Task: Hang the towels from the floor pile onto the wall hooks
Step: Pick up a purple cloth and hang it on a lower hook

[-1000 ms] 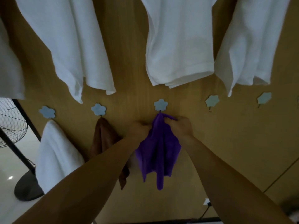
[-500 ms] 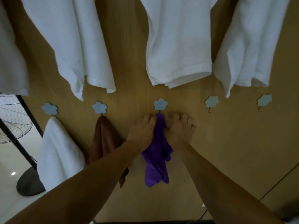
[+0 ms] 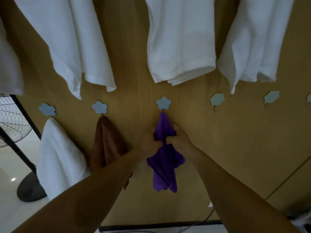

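the purple towel (image 3: 164, 148) hangs in the middle of the frame from a blue flower-shaped hook (image 3: 163, 103) on the wooden wall (image 3: 235, 148). its top corner is caught on the hook's wire and its lower folds dangle free below the hands. the left hand (image 3: 149, 142) is at the towel's left edge, a little below the hook, with its fingers curled into the cloth and gripping it. the right hand (image 3: 179, 138) is at the towel's right edge at about the same height, its fingers closed round a bunch of the purple cloth. the two hands nearly meet across the towel's pinched waist, and both forearms reach up from the bottom of the frame.

to the left, a brown towel (image 3: 107, 145) hangs from a second flower hook (image 3: 99, 107), its lower end partly behind the left forearm. further left, a small white towel (image 3: 57, 157) hangs from a third flower hook (image 3: 47, 109). right of the purple towel sits a pale hook (image 3: 217, 99) with its wire prong showing, and further right another pale hook (image 3: 271, 97) of the same kind.

large white towels (image 3: 180, 39) hang in a row across the top of the frame, their lower edges ending just above the row of hooks. at the left edge a standing fan (image 3: 11, 118) rests its dark round base on the pale floor (image 3: 10, 165). a thin dark cable (image 3: 208, 217) runs down the wall at the lower right.
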